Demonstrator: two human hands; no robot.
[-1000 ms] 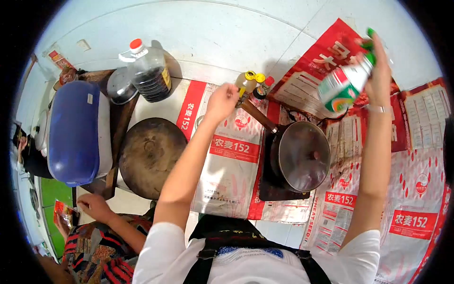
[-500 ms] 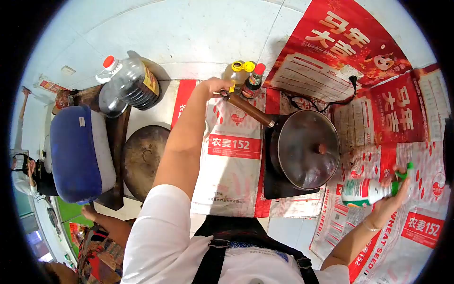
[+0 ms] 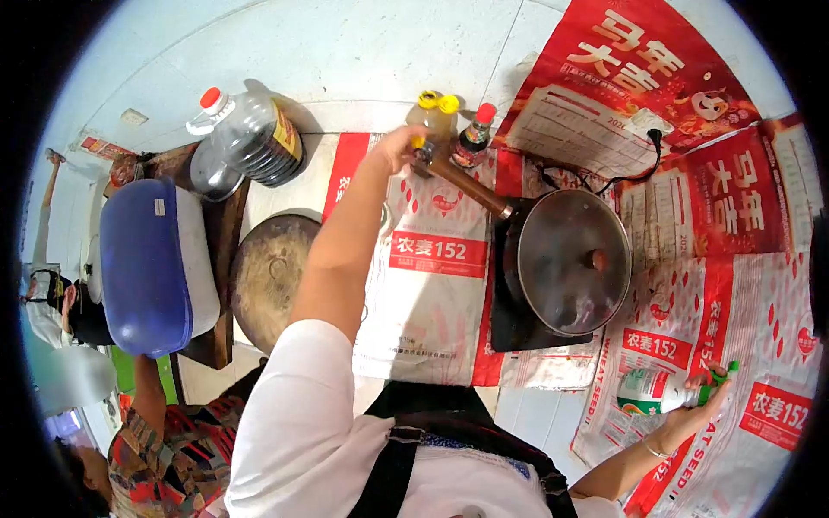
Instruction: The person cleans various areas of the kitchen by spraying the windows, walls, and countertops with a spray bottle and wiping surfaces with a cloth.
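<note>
Right hand: the person's right hand has its fingers closed round the neck end of a green-and-white bottle.
Green-and-white bottle: on its side in view, base toward the person's left, green cap end beyond the hand; over the printed wheat-seed sacking, nearer the person than the pan. Whether it touches the sacking, I cannot tell.
Left hand: the left hand reaches past the end of the pan handle, fingertips at the yellow-capped bottles; the fingers are partly hidden, so I cannot tell whether they grip anything.
Red-capped bottle: the dark sauce bottle stands just beside the yellow-capped ones.
Pan: covered by a glass lid with a brown knob, on a black cooktop.
Far left: a large red-capped jug and a blue-lidded tub.
Nearby: another person in a patterned top.
</note>
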